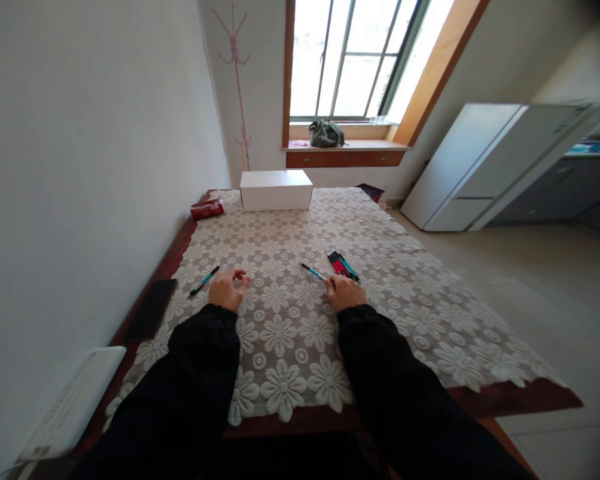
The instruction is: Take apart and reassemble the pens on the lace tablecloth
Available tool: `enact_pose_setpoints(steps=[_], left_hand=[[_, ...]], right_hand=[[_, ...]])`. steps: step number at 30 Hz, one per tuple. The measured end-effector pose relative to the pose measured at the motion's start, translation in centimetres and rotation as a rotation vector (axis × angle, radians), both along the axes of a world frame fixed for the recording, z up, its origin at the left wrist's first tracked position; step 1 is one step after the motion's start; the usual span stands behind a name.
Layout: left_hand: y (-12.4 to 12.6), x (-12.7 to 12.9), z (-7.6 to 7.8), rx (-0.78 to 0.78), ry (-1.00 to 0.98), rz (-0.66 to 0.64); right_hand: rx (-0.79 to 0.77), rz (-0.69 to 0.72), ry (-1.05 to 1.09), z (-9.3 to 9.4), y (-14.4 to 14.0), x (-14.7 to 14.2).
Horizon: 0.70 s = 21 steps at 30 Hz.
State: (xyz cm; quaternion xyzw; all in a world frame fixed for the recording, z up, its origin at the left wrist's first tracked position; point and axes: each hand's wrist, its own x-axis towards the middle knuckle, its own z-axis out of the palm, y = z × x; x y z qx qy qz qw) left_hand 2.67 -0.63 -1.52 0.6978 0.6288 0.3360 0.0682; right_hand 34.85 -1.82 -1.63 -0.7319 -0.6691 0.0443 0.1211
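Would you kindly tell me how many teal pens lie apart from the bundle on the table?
2: one pen beside the left hand, one at the right hand. The bundle may hide more.

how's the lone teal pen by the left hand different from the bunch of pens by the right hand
The single teal pen with black ends lies alone, just left of the left hand; the bundle of red and teal pens lies packed side by side, just beyond the right hand. The single pen's far end slants right, the bundle's slants left. Both rest flat on the white floral lace tablecloth.
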Motion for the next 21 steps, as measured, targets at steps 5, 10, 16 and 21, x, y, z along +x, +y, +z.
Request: enact_pose_setpoints(steps=[5, 10, 16, 21], left_hand=[[0.6, -3.5, 1.3, -0.057, 0.200, 0.243], [0.8, -6.0, 1.0, -0.142, 0.304, 0.371], [0.9, -6.7, 0.0, -0.234, 0.328, 0.339], [1.3, -6.9, -0.1, -0.283, 0.219, 0.247]], right_hand=[[-0.069, -0.194, -0.039, 0.8, 0.2, 1.8], [-0.147, -0.206, -0.062, 0.9, 0.1, 1.9], [-0.166, -0.216, -0.079, 0.6, 0.1, 1.8], [-0.185, -0.243, -0.088, 0.4, 0.3, 1.9]])
